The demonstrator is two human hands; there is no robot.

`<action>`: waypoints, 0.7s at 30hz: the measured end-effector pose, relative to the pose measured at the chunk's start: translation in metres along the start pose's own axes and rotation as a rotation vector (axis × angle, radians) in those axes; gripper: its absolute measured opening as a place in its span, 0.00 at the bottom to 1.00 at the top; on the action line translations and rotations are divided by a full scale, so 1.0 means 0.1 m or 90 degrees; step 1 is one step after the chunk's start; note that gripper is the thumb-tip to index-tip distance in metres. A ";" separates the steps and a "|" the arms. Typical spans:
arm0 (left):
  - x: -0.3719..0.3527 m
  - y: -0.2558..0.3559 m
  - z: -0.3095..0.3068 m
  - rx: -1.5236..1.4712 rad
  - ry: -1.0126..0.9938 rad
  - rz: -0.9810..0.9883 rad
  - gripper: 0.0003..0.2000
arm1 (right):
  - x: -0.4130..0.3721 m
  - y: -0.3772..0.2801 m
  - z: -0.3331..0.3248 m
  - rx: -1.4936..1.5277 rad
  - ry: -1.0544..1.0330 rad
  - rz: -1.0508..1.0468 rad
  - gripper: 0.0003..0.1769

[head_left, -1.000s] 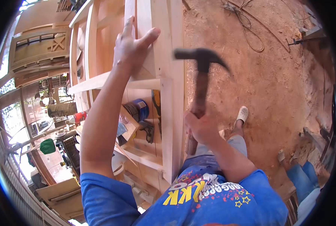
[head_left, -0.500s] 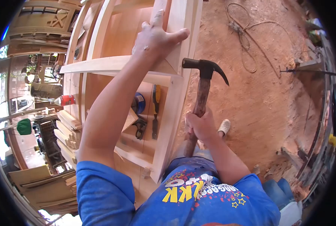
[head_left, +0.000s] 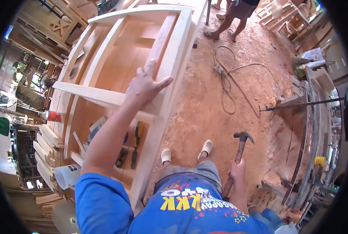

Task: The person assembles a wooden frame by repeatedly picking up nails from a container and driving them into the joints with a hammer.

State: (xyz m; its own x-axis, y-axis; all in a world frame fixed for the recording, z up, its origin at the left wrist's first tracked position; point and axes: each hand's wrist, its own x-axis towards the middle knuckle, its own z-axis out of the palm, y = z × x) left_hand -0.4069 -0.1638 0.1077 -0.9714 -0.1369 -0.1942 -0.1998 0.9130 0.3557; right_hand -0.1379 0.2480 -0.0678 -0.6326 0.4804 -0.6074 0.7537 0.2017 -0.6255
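My left hand point(head_left: 144, 85) lies with thumb and fingers spread on a pale wooden frame point(head_left: 173, 50), near the corner where a crosspiece meets the long side rail. My right hand point(head_left: 237, 170) is wrapped round the wooden handle of a claw hammer point(head_left: 241, 150), held low to the right of my body. The dark hammer head points up, apart from the frame. Inside the frame's near compartment lie a chisel with a yellow and black handle point(head_left: 137, 134) and a dark metal tool point(head_left: 121, 158), partly hidden by my left forearm.
A red-labelled bottle point(head_left: 52, 116), a white bucket point(head_left: 67, 176) and stacked wood pieces point(head_left: 47, 156) are left of the frame. A looped cord point(head_left: 224, 78) lies on the dirt floor. Another person's legs point(head_left: 236, 21) stand beyond it. Metal and timber lengths point(head_left: 310, 128) line the right.
The hammer and my right hand have dropped down and right, away from the frame. My view has tilted up, bringing in another person's legs. My left hand stays on the frame.
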 end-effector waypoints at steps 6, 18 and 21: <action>0.17 -0.08 0.10 -0.008 0.034 0.016 0.65 | 0.99 -0.31 -0.64 0.115 -0.081 -0.020 0.13; 1.07 0.22 0.08 0.014 0.066 -0.042 0.71 | 2.32 -2.18 -0.64 0.048 -0.127 -0.205 0.12; 1.53 0.61 -0.01 -0.023 0.053 -0.063 0.71 | 2.46 -2.51 -0.36 0.042 -0.124 -0.164 0.12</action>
State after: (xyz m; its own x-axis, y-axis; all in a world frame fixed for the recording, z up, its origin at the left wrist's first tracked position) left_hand -0.5683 -0.1297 0.1006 -0.9536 -0.2583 -0.1548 -0.2985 0.8789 0.3722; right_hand -0.4761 0.3460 -0.0427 -0.8276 0.2481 -0.5035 0.5558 0.2363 -0.7970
